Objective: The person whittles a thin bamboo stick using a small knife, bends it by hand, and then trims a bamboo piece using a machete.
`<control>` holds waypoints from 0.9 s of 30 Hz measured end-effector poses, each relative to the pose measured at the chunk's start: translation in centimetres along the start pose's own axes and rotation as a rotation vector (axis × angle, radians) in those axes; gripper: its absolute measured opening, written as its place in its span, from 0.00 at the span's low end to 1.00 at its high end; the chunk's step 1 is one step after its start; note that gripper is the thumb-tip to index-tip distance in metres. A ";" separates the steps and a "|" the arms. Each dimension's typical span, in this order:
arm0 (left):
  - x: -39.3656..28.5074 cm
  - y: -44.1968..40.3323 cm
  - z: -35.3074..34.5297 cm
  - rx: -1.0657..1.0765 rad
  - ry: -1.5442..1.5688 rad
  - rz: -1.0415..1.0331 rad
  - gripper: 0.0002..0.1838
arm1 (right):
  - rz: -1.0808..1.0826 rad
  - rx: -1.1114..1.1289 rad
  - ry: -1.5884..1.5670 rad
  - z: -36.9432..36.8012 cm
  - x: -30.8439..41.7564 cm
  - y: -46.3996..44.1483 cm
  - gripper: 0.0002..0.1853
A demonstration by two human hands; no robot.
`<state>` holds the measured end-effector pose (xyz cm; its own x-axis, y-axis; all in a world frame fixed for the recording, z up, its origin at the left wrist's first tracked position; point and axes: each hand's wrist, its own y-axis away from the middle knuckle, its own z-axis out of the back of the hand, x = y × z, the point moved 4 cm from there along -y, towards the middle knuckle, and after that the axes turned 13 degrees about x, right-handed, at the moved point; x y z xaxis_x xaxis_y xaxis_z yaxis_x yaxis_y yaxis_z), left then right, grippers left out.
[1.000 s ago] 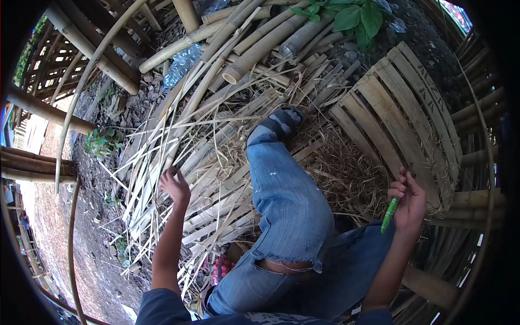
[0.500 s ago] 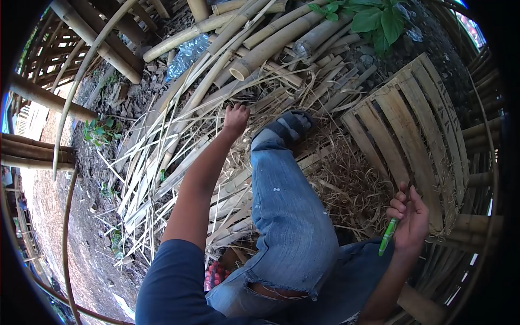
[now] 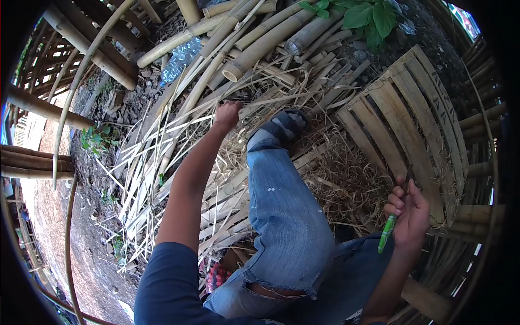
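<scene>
My left hand (image 3: 227, 114) reaches out over the pile of split bamboo strips (image 3: 146, 179). Its fingers are curled closed among the strips, and whatever is in them is hidden. At the right, my right hand (image 3: 409, 214) grips a knife by its green handle (image 3: 387, 233), with the dark, narrow blade pointing up past the fingers. A slatted wooden crate panel (image 3: 401, 119) leans just beyond that hand. Between the hands lies my bent leg in torn blue jeans (image 3: 287, 216), its sandalled foot (image 3: 287, 124) among the strips.
Cut bamboo poles (image 3: 265, 49) lie across the top. Curly bamboo shavings (image 3: 346, 184) cover the ground right of my leg. A clear plastic bottle (image 3: 181, 59), a leafy plant (image 3: 376, 21) and bamboo fence rails (image 3: 49, 108) stand or lie around the edges.
My left hand has moved slightly left, its fingers curled in now. My right hand stays in place with the knife, whose blade shows more plainly. The whole view has shifted a little.
</scene>
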<state>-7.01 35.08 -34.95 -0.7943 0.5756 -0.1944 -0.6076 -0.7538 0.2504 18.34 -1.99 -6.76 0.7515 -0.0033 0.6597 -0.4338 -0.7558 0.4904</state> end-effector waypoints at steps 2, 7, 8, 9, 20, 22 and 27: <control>0.3 -0.1 0.2 0.032 0.005 0.008 0.12 | 0.007 -0.005 0.000 -0.1 0.1 0.0 0.15; 1.0 0.4 0.6 -0.016 0.058 -0.040 0.11 | -0.003 0.014 0.015 -0.2 0.0 0.1 0.16; 1.2 0.5 0.7 0.020 0.090 -0.022 0.14 | -0.007 0.022 0.020 -0.3 -0.1 0.1 0.16; 1.1 0.6 0.9 0.021 0.089 -0.024 0.14 | -0.006 0.021 0.018 -0.4 -0.1 0.1 0.16; 0.0 1.6 3.2 0.122 0.095 0.068 0.20 | 0.000 0.023 0.009 -0.5 0.0 0.2 0.15; -0.2 1.8 3.4 0.116 0.103 0.062 0.18 | 0.002 0.020 0.015 -0.6 0.0 0.2 0.15; 0.3 1.8 2.8 0.078 0.130 0.018 0.10 | 0.002 0.030 0.029 -0.7 -0.1 0.3 0.15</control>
<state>-8.29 34.79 -31.89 -0.8009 0.5128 -0.3091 -0.5958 -0.7337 0.3266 17.82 -1.73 -6.25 0.7356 0.0139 0.6773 -0.4197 -0.7754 0.4718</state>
